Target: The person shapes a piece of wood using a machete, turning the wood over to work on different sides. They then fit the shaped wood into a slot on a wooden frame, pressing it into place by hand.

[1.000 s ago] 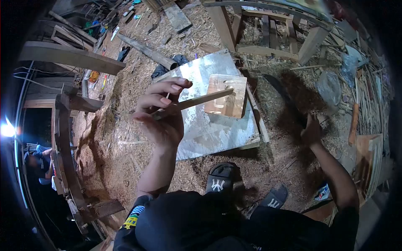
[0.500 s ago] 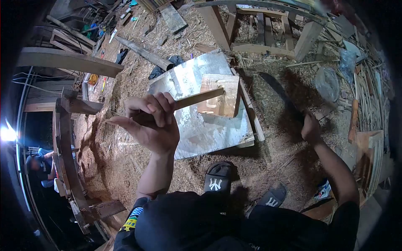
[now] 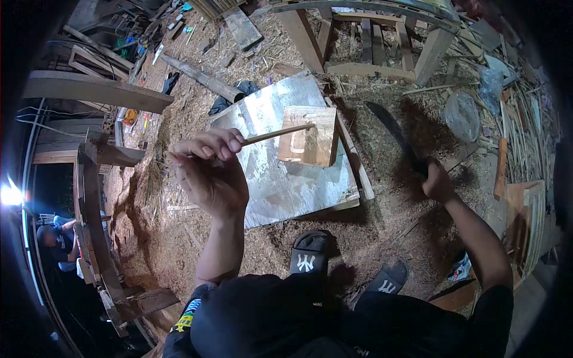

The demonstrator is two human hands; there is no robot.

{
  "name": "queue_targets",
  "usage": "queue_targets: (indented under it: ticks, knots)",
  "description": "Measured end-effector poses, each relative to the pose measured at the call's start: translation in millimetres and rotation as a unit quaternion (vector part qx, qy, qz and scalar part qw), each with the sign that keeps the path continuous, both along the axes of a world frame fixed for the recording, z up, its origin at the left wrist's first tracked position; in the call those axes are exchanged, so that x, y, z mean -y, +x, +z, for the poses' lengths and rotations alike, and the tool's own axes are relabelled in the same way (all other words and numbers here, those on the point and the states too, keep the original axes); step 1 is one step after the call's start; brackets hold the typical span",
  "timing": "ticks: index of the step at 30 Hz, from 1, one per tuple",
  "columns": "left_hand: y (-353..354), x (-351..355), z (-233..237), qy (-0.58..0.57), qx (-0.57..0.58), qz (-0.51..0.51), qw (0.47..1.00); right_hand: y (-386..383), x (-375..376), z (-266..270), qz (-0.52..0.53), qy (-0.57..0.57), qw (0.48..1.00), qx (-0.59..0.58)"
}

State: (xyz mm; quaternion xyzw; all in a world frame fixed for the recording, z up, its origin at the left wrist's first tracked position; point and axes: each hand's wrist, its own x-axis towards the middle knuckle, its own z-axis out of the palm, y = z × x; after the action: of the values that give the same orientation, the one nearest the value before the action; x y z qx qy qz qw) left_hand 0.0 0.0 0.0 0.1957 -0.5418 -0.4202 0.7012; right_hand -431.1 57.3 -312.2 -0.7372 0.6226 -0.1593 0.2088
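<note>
Sawdust-strewn floor [image 3: 161, 221] around a worn whitish board [image 3: 298, 191] bearing a wooden block [image 3: 307, 143]. Raised at the board's left: left hand [image 3: 212, 173], with fingers [image 3: 224, 141] nearly together on a thin wooden stick [image 3: 277, 135] aimed toward the block. At right: right hand [image 3: 439, 182], with fingers curled closely round the handle of a long dark blade [image 3: 391, 128] extending over the floor.
</note>
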Motion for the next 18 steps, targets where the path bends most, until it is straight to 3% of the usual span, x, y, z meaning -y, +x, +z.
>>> queue_targets:
  ticks: [2, 6, 8, 9, 11, 12, 15, 17, 18]
  knots:
    - [-0.1, 0.8, -2.1, -0.005, 0.019, 0.001, 1.0, 4.4, 0.5, 0.2, 0.014, -0.079, 0.996, 0.045]
    - [-3.4, 2.4, 1.5, -0.008, -0.033, -0.059, 0.998, 4.5, 1.1, -9.9, 0.039, -0.088, 0.995, 0.03]
    - [-8.5, -2.7, 7.9, 0.081, -0.126, -0.018, 0.989, 4.3, 0.4, -3.4, 0.208, -0.202, 0.957, -0.027]
    - [-9.0, -4.8, 9.8, 0.081, -0.128, -0.02, 0.988, 4.6, 0.2, 1.7, 0.207, -0.202, 0.957, -0.028]
    - [-5.9, -9.2, 13.5, 0.074, -0.145, -0.054, 0.985, 4.9, -1.5, 10.8, 0.27, -0.298, 0.895, -0.191]
    - [0.6, -10.4, 10.9, 0.063, -0.129, -0.059, 0.988, 5.5, -2.4, 14.6, 0.269, -0.298, 0.896, -0.192]
    - [-3.3, -16.4, 7.3, 0.082, -0.12, 0.027, 0.989, 8.3, -1.5, 25.7, 0.24, -0.256, 0.929, -0.12]
    - [3.4, -12.5, -0.5, 0.087, -0.136, 0.036, 0.986, 13.2, 0.1, 32.5, 0.115, 0.022, 0.993, -0.005]
    - [9.9, -7.4, -5.2, 0.027, -0.085, -0.005, 0.996, 16.1, 4.3, 36.6, 0.114, 0.021, 0.993, -0.004]
